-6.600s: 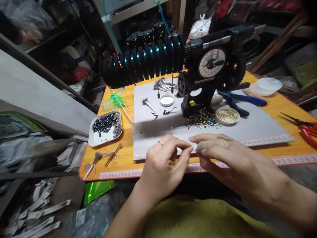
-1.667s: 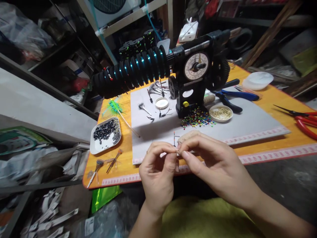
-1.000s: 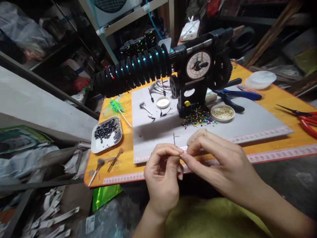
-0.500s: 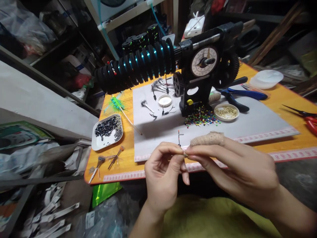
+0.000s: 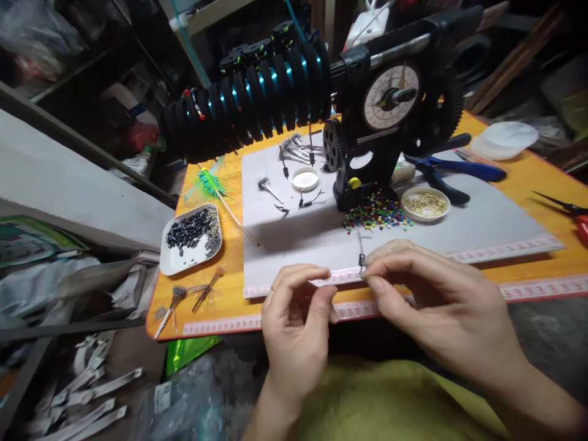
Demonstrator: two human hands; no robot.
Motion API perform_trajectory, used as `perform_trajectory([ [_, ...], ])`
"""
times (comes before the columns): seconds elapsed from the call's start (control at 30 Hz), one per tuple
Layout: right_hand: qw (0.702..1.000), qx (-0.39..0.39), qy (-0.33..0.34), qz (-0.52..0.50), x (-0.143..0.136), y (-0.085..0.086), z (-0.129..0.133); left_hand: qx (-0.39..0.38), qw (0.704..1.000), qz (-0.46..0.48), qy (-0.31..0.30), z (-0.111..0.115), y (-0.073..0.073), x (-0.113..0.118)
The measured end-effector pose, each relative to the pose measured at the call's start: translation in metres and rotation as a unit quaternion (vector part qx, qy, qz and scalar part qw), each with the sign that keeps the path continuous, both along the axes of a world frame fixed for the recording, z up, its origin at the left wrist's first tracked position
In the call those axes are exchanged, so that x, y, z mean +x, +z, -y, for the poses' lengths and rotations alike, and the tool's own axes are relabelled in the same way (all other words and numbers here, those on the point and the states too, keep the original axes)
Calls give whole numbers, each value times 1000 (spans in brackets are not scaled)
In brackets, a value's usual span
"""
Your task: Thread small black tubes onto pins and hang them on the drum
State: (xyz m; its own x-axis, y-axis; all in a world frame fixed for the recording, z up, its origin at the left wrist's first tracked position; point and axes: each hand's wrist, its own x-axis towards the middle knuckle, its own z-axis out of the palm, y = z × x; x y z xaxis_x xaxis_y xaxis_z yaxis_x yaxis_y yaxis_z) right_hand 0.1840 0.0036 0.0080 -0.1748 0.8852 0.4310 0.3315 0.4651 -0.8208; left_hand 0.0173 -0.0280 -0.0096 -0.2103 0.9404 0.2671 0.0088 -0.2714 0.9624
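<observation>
My right hand (image 5: 448, 306) pinches the lower end of a thin wire piece with a small black bead (image 5: 362, 260) on it. The piece stands upright above the fingertips, its upper part blurred. One finger of that hand is wrapped in beige bandage (image 5: 390, 247). To its left, my left hand (image 5: 296, 334) has its thumb and index finger apart, with nothing visible between them. Both hands are over the front edge of the white board (image 5: 294, 251). Beyond them lies a heap of colourful pin-like pieces (image 5: 374, 211), beside a dish of small gold-coloured parts (image 5: 425, 204).
A black geared stand with a dial (image 5: 392, 97) and ribbed cylinder (image 5: 257, 95) towers over the board. At left, a white tray (image 5: 168, 264) holds black beads. Pliers (image 5: 473, 168) and red-handled scissors (image 5: 582, 228) lie at right. A measuring tape (image 5: 220, 324) runs along the table's front edge.
My hands have drawn apart; the left fingers have let go and spread. The right hand keeps the beaded wire piece, which has shifted right. The camera view has shifted slightly.
</observation>
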Motion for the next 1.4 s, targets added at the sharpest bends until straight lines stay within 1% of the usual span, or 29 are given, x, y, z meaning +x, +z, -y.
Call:
perform_trajectory([
  [0.1,996,-63,7,-65,0,-1,0,-42,998,-37,-25,2,6,3],
  [0.17,989,-100,23,-105,-1,-1,1,-68,996,-34,-53,2,9,6],
  [0.27,980,-132,46,-138,-1,-1,2,-114,990,17,-85,-2,10,12],
  [0.47,977,-148,55,-145,3,-2,4,-150,969,154,-121,-9,6,19],
  [0.57,978,-157,48,-132,6,-3,6,-148,960,194,-139,-9,6,21],
  [0.67,978,-161,48,-127,8,-3,7,-136,959,205,-142,-9,5,21],
  [0.73,976,-167,53,-129,8,-2,8,-123,967,186,-125,-9,4,20],
  [0.8,974,-177,59,-127,8,-1,8,-92,976,164,-110,-9,3,19],
  [0.9,967,-199,82,-133,11,0,7,-56,980,150,-116,-11,2,17],
  [1.0,957,-230,102,-143,15,-3,6,-56,980,133,-133,-13,1,13],
  [1.1,953,-245,118,-132,19,-7,6,-34,987,70,-138,-14,2,9],
  [1.2,956,-237,127,-121,19,-9,4,16,993,-11,-120,-15,3,3],
  [1.27,968,-205,98,-105,16,-9,2,50,991,-61,-106,-16,4,-3],
  [1.3,980,-167,71,-79,14,-9,1,68,988,-95,-99,-16,5,-6],
  [1.37,998,-53,17,1,9,-10,-2,109,972,-193,-82,-18,4,-13],
  [1.4,999,10,-4,48,6,-12,-3,132,956,-253,-72,-19,4,-16],
])
